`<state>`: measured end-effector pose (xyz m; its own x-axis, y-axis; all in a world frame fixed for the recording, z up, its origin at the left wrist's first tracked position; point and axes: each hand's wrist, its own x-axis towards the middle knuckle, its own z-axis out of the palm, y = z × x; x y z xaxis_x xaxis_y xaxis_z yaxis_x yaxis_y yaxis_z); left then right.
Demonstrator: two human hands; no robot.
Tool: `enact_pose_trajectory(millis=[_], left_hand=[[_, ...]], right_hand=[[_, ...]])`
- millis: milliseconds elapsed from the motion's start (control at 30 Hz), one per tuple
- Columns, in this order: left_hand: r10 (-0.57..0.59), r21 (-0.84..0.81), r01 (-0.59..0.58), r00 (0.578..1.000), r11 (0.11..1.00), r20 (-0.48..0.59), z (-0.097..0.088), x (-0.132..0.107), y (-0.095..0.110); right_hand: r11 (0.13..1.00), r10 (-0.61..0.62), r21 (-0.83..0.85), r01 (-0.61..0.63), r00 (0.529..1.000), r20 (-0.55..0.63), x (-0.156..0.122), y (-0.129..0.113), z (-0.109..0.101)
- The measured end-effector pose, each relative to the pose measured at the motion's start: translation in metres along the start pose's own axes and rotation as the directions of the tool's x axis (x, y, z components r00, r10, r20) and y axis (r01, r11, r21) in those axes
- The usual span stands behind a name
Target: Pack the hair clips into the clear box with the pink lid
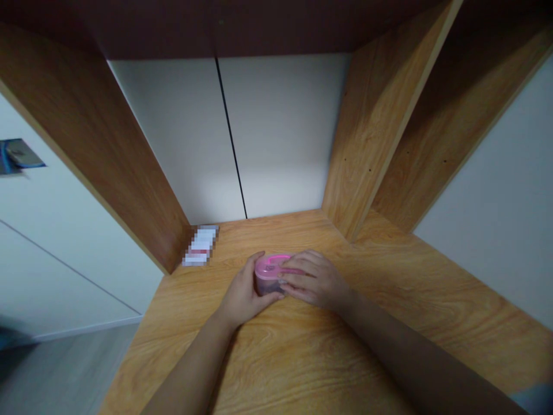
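Note:
A small pink plastic container (268, 274) with a dark content showing through its lower side stands on the wooden desk (276, 351). My left hand (245, 288) wraps around its left side. My right hand (315, 279) covers the top and right side, with its fingers across the pink lid. Most of the container is hidden by my two hands.
A blurred white and red flat packet (200, 245) lies at the desk's back left corner. Wood-grain side panels (133, 161) and a white back panel (276, 132) with a black seam enclose the desk. A grey floor (64, 369) shows below the left edge.

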<state>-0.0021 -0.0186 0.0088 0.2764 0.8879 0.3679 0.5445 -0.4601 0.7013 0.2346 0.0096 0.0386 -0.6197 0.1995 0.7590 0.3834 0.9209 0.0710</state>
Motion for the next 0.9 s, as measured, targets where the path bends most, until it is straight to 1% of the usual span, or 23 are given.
enact_pose_trajectory(millis=[133, 267, 433, 600, 767, 900], left_hand=[[-0.024, -0.011, 0.024, 1.000, 1.000, 0.004, 0.001, -0.001, 0.000], [-0.047, -0.027, 0.046, 0.999, 0.999, -0.004, 0.003, -0.001, 0.005], [-0.036, -0.105, 0.034, 0.999, 0.994, -0.013, 0.006, 0.000, 0.009], [-0.040, -0.159, 0.034, 0.999, 0.987, -0.032, 0.008, 0.001, 0.003], [-0.065, -0.188, 0.053, 0.996, 0.981, -0.055, 0.009, 0.001, -0.004], [-0.063, -0.183, 0.050, 0.996, 0.982, -0.069, 0.010, 0.001, -0.006]], right_hand=[[0.998, -0.059, -0.036, 0.059, 0.998, 0.007, 0.001, -0.001, -0.004], [0.988, -0.120, -0.099, 0.121, 0.993, 0.018, 0.001, 0.002, -0.008], [0.977, -0.153, -0.137, 0.162, 0.985, 0.077, -0.004, 0.006, -0.007], [0.972, -0.145, -0.170, 0.164, 0.982, 0.118, -0.003, 0.005, -0.005], [0.967, -0.127, -0.206, 0.150, 0.984, 0.122, -0.002, 0.003, 0.000], [0.988, -0.062, -0.136, 0.078, 0.992, 0.113, -0.001, 0.005, 0.003]])
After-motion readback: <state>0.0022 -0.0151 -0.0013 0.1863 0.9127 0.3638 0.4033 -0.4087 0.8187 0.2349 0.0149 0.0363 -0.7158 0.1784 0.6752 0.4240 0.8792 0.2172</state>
